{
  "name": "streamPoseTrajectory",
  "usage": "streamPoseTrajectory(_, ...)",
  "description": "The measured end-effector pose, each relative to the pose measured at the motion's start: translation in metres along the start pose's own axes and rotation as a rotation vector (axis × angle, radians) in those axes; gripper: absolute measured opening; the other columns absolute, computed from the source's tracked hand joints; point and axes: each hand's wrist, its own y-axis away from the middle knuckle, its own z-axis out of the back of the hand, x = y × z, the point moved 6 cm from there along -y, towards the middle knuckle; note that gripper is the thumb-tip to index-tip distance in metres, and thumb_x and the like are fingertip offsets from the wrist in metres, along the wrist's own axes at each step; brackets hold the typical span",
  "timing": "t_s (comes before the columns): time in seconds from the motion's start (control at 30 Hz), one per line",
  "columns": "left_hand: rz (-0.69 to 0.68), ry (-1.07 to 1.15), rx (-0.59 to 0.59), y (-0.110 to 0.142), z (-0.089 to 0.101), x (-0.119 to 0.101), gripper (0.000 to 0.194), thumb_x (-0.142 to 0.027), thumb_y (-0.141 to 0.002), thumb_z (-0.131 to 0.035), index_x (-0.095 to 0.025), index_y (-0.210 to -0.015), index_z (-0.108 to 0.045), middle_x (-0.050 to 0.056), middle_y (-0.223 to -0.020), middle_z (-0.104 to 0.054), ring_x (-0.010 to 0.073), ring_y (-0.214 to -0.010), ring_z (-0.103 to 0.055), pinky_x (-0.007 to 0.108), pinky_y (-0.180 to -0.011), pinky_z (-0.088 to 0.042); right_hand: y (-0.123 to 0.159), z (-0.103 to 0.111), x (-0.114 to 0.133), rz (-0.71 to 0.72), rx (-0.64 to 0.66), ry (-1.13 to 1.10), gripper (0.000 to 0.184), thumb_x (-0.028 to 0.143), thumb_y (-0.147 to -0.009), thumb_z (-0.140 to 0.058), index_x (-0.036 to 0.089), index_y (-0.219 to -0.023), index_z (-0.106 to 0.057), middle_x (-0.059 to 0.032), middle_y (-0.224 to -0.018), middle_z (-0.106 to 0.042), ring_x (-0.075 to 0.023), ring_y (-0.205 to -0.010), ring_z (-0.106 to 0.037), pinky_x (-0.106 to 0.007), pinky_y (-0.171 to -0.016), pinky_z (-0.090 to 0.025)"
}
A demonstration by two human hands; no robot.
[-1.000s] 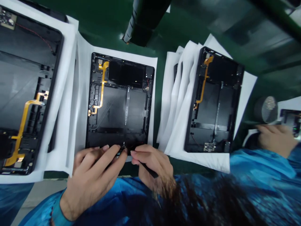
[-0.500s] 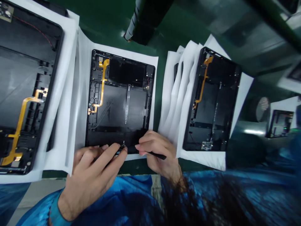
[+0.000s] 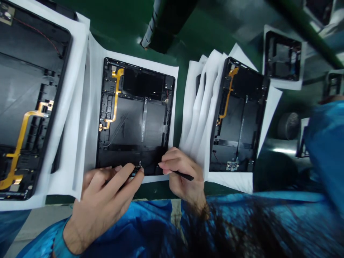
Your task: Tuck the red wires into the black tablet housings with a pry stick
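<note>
Under the fingertips of the left hand (image 3: 107, 188) lay a small circuit board (image 3: 135, 171), at the near edge of the black case (image 3: 126, 116) that stretched beyond both hands; whether those fingers pinched it or merely pressed, I could not tell. To their right, the right hand (image 3: 185, 186) had its fingers closed around a black stick (image 3: 185, 175). Good work probably needed light, level pressure, keeping the stick off the grey ribbon (image 3: 143, 120) beyond.

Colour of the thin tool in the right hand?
Black on the visible part of the tool; best seen in the head view.
</note>
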Motion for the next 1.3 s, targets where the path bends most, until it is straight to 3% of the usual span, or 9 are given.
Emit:
streamPoseTrajectory(0.27, 0.038, -0.007, -0.008, 0.001, 0.0, 0.001, 0.032, -0.022, -0.105, -0.046, -0.035, -0.119, -0.072, -0.01, -0.127, -0.058, 0.0148, -0.085, -0.043, 0.03, -0.098, -0.034, 0.001, 0.001, 0.011, 0.01, -0.12, 0.057, 0.028, 0.005, -0.093, -0.055, 0.028, -0.104, -0.066, -0.0005, -0.081, -0.067, -0.0189, -0.073, -0.066, -0.034, -0.062, -0.055)
streamPoseTrajectory(0.53, 0.041, 0.023, -0.009, -0.003, -0.001, 0.0, 0.03, -0.024, -0.106, -0.045, -0.033, -0.118, -0.072, -0.008, -0.124, -0.059, 0.0143, -0.084, -0.042, 0.03, -0.101, -0.033, 0.01, 0.005, 0.0, -0.048, -0.193, 0.004, 0.032, 0.003, -0.091, -0.054, 0.03, -0.102, -0.068, -0.0014, -0.081, -0.066, -0.0202, -0.073, -0.065, -0.037, -0.063, -0.055)
streamPoseTrajectory(0.77, 0.026, -0.034, -0.035, -0.003, 0.0, -0.001, 0.029, -0.026, -0.104, -0.046, -0.032, -0.117, -0.071, -0.009, -0.124, -0.059, 0.0135, -0.083, -0.043, 0.031, -0.079, -0.032, 0.013, 0.007, 0.002, -0.064, -0.281, 0.025, 0.025, 0.008, -0.091, -0.057, 0.027, -0.102, -0.068, -0.0007, -0.085, -0.067, -0.0181, -0.073, -0.067, -0.033, -0.063, -0.058)
streamPoseTrajectory(1.03, 0.034, 0.013, -0.062, -0.007, 0.005, -0.001, 0.026, -0.019, -0.094, -0.062, -0.029, -0.116, -0.071, -0.007, -0.123, -0.06, 0.0119, -0.083, -0.044, 0.03, -0.084, -0.036, 0.033, 0.0, 0.005, -0.042, -0.223, 0.188, 0.039, 0.008, -0.089, -0.058, 0.034, -0.118, -0.064, -0.0032, -0.088, -0.071, -0.0246, -0.08, -0.072, -0.042, -0.072, -0.064)
streamPoseTrajectory(1.2, 0.059, 0.026, -0.107, -0.008, 0.009, -0.006, 0.023, -0.019, -0.095, -0.065, -0.029, -0.116, -0.071, -0.005, -0.121, -0.062, 0.0111, -0.082, -0.045, 0.029, -0.082, -0.035, 0.035, 0.003, 0.008, -0.063, -0.283, 0.231, 0.033, 0.015, -0.088, -0.061, 0.036, -0.113, -0.066, -0.0037, -0.092, -0.073, -0.0268, -0.083, -0.073, -0.045, -0.074, -0.066)
streamPoseTrajectory(1.3, 0.097, 0.074, -0.114, -0.007, 0.011, -0.005, 0.026, -0.019, -0.094, -0.065, -0.028, -0.117, -0.07, -0.003, -0.12, -0.062, 0.0104, -0.083, -0.047, 0.029, -0.082, -0.038, 0.04, 0.006, 0.022, -0.106, -0.392, 0.253, 0.026, 0.018, -0.089, -0.057, 0.035, -0.106, -0.065, -0.0036, -0.091, -0.07, -0.0274, -0.083, -0.073, -0.046, -0.074, -0.067)
